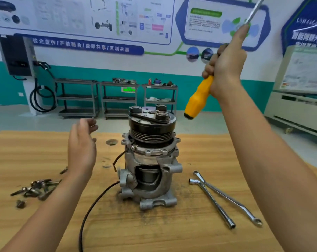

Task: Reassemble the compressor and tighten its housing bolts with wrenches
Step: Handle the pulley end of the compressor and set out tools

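The compressor (150,171) stands upright in the middle of the wooden table (172,233), its black pulley (151,128) on top and a cutaway in its silver housing. My right hand (225,70) is raised above and right of it and grips a screwdriver (199,99) by the shaft, yellow handle pointing down, blade up. My left hand (81,144) hovers left of the compressor with fingers relaxed, holding nothing. Two wrenches (225,197) lie on the table to the right. A pile of bolts (36,188) lies at the left.
A black cable (92,206) runs from the compressor toward the table's front edge. A small round part (111,142) lies behind my left hand. Beyond the table stand shelf carts (117,99), a charger unit (18,55) and a white cabinet (299,99).
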Demonstrator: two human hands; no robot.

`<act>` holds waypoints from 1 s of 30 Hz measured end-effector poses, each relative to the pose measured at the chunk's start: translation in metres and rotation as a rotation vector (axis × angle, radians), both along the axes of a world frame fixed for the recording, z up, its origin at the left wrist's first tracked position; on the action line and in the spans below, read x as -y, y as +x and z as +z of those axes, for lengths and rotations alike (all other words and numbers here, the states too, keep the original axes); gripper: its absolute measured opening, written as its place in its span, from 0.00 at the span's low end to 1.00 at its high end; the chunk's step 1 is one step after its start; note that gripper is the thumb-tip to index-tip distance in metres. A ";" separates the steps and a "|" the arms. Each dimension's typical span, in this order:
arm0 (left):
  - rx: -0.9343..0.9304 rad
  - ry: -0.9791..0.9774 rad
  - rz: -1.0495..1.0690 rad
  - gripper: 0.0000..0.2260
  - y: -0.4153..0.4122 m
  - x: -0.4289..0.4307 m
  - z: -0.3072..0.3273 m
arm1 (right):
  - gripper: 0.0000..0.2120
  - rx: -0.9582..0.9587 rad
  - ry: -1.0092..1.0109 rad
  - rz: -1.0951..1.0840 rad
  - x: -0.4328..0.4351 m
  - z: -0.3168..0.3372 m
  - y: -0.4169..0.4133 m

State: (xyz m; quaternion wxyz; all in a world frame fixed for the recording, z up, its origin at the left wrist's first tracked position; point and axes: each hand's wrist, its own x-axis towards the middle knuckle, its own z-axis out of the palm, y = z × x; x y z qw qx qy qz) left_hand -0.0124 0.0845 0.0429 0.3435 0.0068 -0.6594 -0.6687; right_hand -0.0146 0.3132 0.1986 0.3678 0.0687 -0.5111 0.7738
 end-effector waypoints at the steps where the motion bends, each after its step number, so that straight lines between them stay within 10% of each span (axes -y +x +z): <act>1: -0.007 0.026 0.007 0.12 -0.002 0.004 -0.005 | 0.27 0.019 0.006 -0.015 0.005 -0.008 -0.006; 23: 0.259 0.226 -0.095 0.13 -0.012 0.013 -0.050 | 0.27 0.145 -0.039 -0.039 0.005 -0.049 -0.018; 30: 0.220 -0.016 -0.360 0.13 -0.003 -0.009 -0.051 | 0.25 0.187 -0.236 -0.035 -0.017 -0.060 -0.009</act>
